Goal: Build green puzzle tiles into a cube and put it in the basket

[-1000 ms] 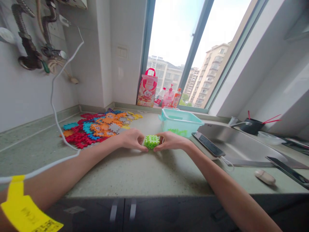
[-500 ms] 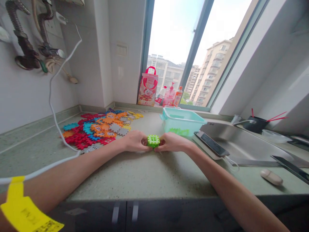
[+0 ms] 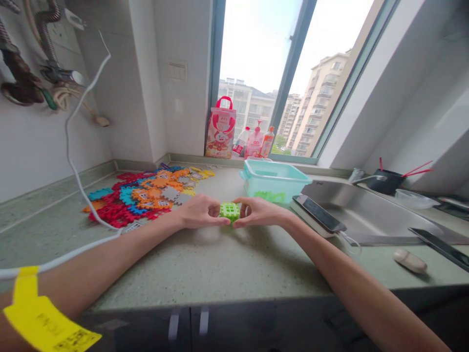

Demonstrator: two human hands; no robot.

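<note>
Plastic, light and stiff by its look: the green cube [image 3: 229, 211] of snapped-together tiles sits mid-countertop [image 3: 205, 264], well back from the front edge. The left hand [image 3: 198, 212] and right hand [image 3: 258, 212] pinch its opposite sides. Gripping flat faces seems safest, since hard squeezing could pop joints.

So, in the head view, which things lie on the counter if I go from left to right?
pile of coloured tiles → left hand → green cube → right hand → phone → sink → pale oval piece
</note>
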